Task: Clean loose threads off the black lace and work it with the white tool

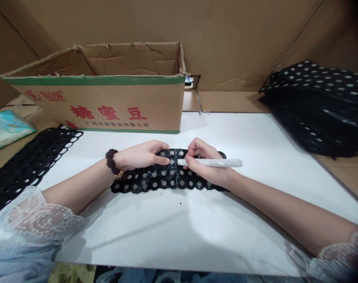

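Note:
A black rubbery sheet (164,182) with rows of round, pale-centred rings lies on the white tabletop in front of me. My left hand (151,154) grips its far edge, thumb pressed on top and the other fingers mostly hidden beneath. On the sheet's right half rests my right hand (204,159), its fingers curled and pinched around a slim white pen-shaped tool (217,162). The tool lies nearly level, its narrow end pointing left, close to my left thumb. Part of the sheet is covered by my right hand.
An open cardboard box (128,102) stands behind the hands. More black ringed sheets (34,157) lie at the left, beside a blue-white plastic packet (9,127). A pile of black dotted sheets (317,106) sits at the back right. Cardboard walls (240,43) enclose the table.

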Action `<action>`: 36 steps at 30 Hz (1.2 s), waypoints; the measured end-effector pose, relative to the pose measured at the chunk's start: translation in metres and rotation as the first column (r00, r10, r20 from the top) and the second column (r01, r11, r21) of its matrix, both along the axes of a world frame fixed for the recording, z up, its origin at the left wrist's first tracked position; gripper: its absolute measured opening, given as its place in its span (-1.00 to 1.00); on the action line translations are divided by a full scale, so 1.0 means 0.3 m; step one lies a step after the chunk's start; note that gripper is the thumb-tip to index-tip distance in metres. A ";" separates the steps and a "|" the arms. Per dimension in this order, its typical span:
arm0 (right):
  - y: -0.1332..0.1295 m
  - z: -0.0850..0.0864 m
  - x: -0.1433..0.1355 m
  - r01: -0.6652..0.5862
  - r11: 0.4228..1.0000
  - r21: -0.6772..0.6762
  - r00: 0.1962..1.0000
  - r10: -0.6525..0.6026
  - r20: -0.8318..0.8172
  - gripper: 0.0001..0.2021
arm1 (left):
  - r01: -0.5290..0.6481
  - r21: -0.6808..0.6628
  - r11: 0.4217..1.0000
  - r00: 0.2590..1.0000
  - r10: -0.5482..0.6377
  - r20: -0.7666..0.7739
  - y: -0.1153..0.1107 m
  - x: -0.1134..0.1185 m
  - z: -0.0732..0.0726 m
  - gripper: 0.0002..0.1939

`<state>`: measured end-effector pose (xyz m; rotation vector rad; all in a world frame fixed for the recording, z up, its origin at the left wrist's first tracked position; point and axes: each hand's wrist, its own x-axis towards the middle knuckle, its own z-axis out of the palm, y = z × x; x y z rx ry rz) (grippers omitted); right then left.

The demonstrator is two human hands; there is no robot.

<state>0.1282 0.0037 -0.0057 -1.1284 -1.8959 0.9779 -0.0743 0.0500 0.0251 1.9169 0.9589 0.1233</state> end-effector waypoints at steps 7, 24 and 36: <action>0.001 -0.009 -0.016 -0.012 0.997 0.077 0.977 -0.005 0.215 -0.92 | -0.246 0.290 0.925 0.960 0.274 -0.059 -0.097 0.049 -0.024 -0.87; 0.007 -0.015 -0.022 0.058 0.997 0.047 0.990 -0.064 0.125 -0.88 | -0.049 0.588 0.807 0.935 0.245 -0.258 -0.127 0.063 -0.011 -0.66; -0.012 -0.011 -0.015 -0.047 0.967 0.250 0.959 -0.026 0.281 -0.92 | 0.244 0.607 0.757 0.804 0.192 -0.563 -0.088 0.046 -0.021 -0.73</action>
